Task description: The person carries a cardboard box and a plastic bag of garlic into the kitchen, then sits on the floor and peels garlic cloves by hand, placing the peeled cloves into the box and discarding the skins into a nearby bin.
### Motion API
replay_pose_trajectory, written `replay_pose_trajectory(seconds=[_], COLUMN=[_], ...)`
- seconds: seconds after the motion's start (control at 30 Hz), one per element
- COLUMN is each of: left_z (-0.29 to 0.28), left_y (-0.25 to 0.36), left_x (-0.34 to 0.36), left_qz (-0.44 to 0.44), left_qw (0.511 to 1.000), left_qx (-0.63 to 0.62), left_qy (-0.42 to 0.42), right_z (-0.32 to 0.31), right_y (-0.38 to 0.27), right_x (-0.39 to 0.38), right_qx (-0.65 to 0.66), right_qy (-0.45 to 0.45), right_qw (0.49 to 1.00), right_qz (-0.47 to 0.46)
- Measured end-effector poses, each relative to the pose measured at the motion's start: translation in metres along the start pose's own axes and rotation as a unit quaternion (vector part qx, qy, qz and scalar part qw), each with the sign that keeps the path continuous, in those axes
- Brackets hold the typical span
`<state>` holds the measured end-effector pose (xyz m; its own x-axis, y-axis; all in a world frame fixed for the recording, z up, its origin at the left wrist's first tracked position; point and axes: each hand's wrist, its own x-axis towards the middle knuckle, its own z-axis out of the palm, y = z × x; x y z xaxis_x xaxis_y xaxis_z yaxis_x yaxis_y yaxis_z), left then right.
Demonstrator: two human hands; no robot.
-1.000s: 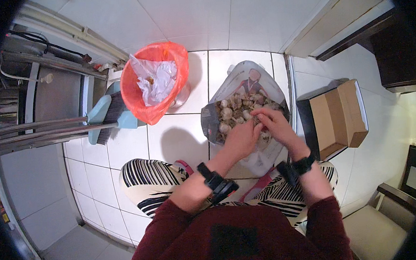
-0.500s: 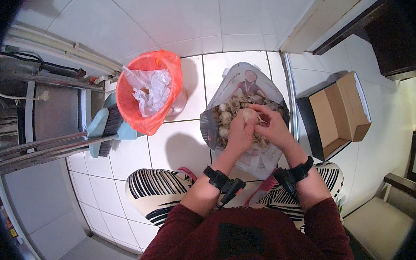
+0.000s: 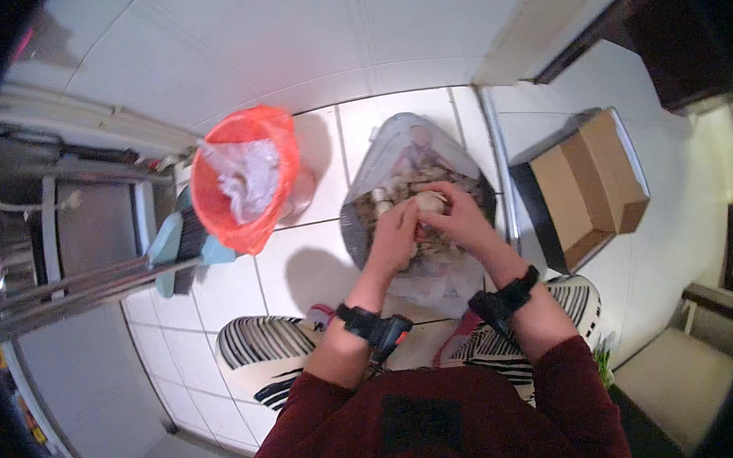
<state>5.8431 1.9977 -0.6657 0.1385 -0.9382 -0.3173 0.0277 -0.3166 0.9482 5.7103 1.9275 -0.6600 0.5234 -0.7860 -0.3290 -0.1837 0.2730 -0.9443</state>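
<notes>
A grey plastic bag (image 3: 365, 158) with a printed figure lies open on the white tiles before me, full of garlic bulbs (image 3: 388, 190). Over it, my left hand (image 3: 397, 235) and my right hand (image 3: 458, 217) are closed together on a pale garlic bulb (image 3: 430, 201); my left fingertips are at its near left side, my right fingers at its top and right. The picture is blurred, so finer detail is unclear.
A red-lined bin (image 3: 241, 232) holding crumpled white paper stands left, beside broom and dustpan heads (image 3: 166, 250) with metal handles. An open cardboard box (image 3: 578, 191) lies right, and a beige chair (image 3: 669, 378) is at lower right. My striped-trousered legs (image 3: 264, 344) are bent below.
Both hands have lifted slightly from among the bulbs and come together around one pale bulb. The view has shifted, so the bin and box appear farther left.
</notes>
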Motion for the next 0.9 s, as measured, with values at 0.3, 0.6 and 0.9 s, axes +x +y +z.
replay_pose_trajectory(seconds=[0.3, 0.6, 0.9], left_z=[0.001, 0.000, 0.010], left_y=[0.019, 0.006, 0.015], left_x=[0.000, 0.000, -0.009], left_qz=[-0.062, 0.000, 0.051], left_qw=[0.986, 0.970, 0.924], left_qx=[0.145, 0.236, 0.379], left_qy=[-0.053, -0.057, 0.019], right_z=[0.003, 0.002, 0.002], right_y=[-0.005, -0.010, -0.020], right_x=[-0.014, -0.014, -0.015], right_qx=[-0.316, -0.346, -0.486], right_qy=[0.011, -0.043, -0.106], right_qw=[0.937, 0.930, 0.857], right_qz=[-0.147, -0.113, -0.131])
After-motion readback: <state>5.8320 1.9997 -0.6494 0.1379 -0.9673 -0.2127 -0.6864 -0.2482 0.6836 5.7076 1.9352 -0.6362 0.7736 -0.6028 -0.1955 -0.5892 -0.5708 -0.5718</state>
